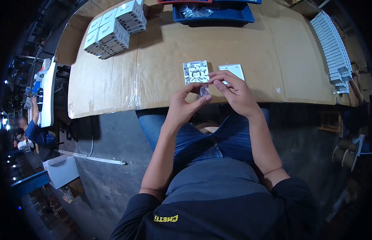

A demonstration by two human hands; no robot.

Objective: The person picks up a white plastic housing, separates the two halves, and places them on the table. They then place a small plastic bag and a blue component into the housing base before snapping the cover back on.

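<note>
My left hand [185, 103] is closed in a pinch, with a small clear plastic bag [203, 92] between its thumb and fingers near the table's front edge. What the bag contains is too small to make out. Close beside it, my right hand [236, 93] has its fingertips drawn together just above the bag; anything between them is too small to see. Just beyond my left fingers lies a white square plastic housing [196, 73] with a round moulded centre. A flat white cover [236, 70] rests to its right, partly hidden by my right hand.
White boxes [110, 34] are stacked at the back left of the cardboard-covered table [162, 68]. A blue tray [230, 17] with clear plastic bags stands at the back. White parts [329, 44] line the right side. Another person [34, 130] sits far left.
</note>
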